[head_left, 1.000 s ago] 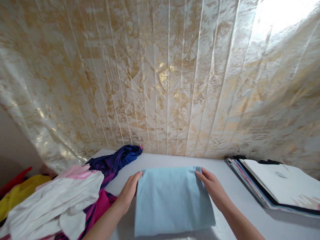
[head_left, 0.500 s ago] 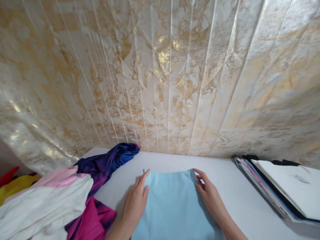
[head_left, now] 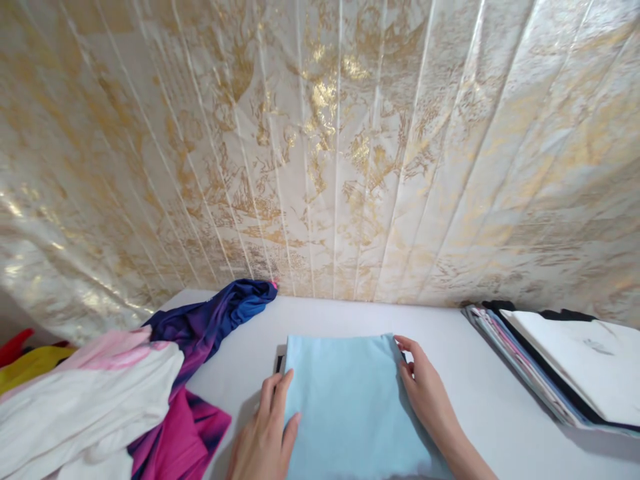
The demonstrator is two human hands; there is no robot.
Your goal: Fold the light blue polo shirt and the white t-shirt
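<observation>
A folded light-blue cloth (head_left: 350, 407) lies flat on the white table (head_left: 450, 347) in front of me. My left hand (head_left: 265, 437) rests flat at the cloth's left edge, fingers stretched out and thumb lying on the fabric. My right hand (head_left: 425, 393) lies along the cloth's right edge near its far corner, fingers extended and slightly curled against the fold. Neither hand grips anything.
A loose heap of clothes (head_left: 100, 400) in white, pink, magenta and blue-purple covers the table's left side. A neat stack of folded garments (head_left: 565, 367) sits at the right. A gold-patterned white curtain (head_left: 320, 153) hangs right behind the table.
My left hand has slid back toward me along the cloth's left edge. The right hand stays by the far right corner. The cloth lies squarer.
</observation>
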